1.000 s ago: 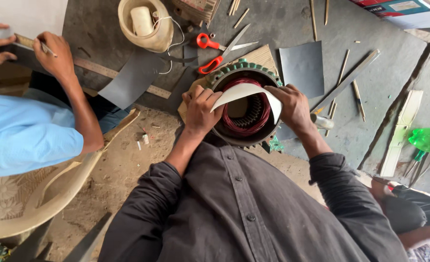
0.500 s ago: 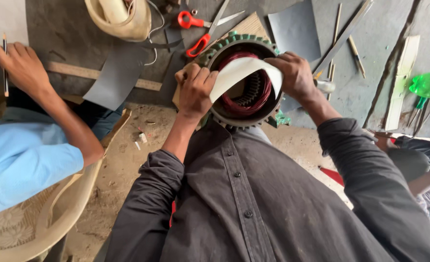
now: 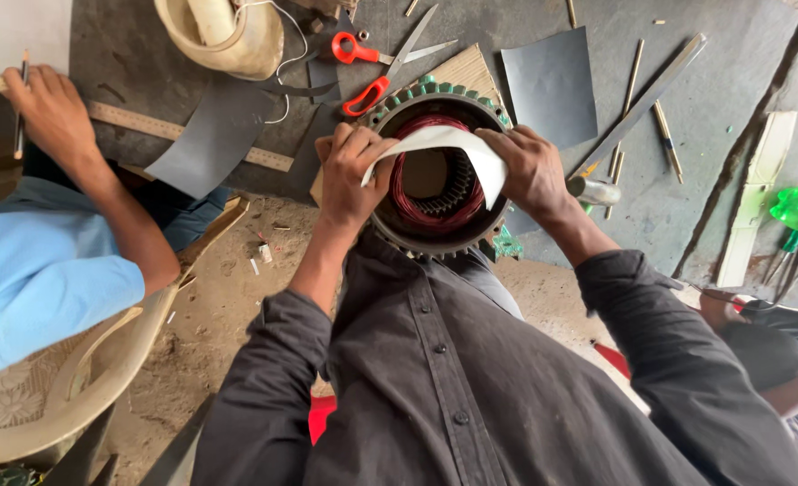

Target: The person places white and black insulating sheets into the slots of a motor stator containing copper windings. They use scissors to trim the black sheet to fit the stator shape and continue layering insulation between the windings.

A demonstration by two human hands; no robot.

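Over round stator (image 3: 435,193) | both hands bend white sheet (image 3: 435,144) | copper windings

A grey work surface (image 3: 687,180) fills the upper view, scuffed and stained. Sandy dirt floor (image 3: 228,315) is seen below its edge, littered with small scraps. A cream plastic chair (image 3: 75,396) is placed at left. The scene is lit by even, soft daylight.

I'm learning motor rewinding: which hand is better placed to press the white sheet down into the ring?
Probably the right hand: it grips the white sheet over the motor ring.
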